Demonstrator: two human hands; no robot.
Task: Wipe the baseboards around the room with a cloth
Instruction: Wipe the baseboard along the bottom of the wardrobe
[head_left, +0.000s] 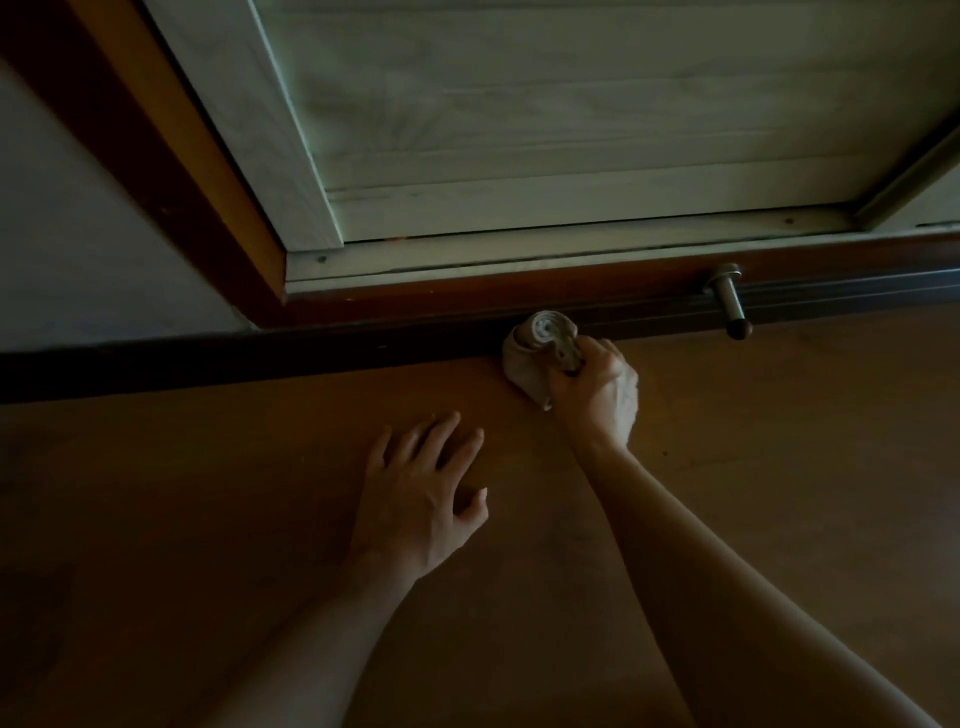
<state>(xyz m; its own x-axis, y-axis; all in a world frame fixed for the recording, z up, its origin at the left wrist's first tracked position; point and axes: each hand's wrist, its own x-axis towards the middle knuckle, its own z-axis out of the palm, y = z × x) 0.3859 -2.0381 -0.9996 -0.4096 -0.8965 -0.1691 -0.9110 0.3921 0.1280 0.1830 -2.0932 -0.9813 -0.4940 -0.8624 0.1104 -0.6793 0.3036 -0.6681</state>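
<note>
A dark brown baseboard (311, 353) runs along the foot of the wall, left to right across the middle of the view. My right hand (597, 384) grips a bunched beige cloth (535, 345) and holds it against the baseboard, just below the window frame. My left hand (421, 493) lies flat on the brown floor with its fingers spread, a little in front of the baseboard and to the left of the cloth.
A metal door stopper (727, 306) with a dark rubber tip sticks out of the baseboard to the right of the cloth. Above are a pale shutter (571, 130) in a brown wooden frame (197, 208) and a white wall (78, 249) at the left. Brown floor (779, 467) surrounds the hands.
</note>
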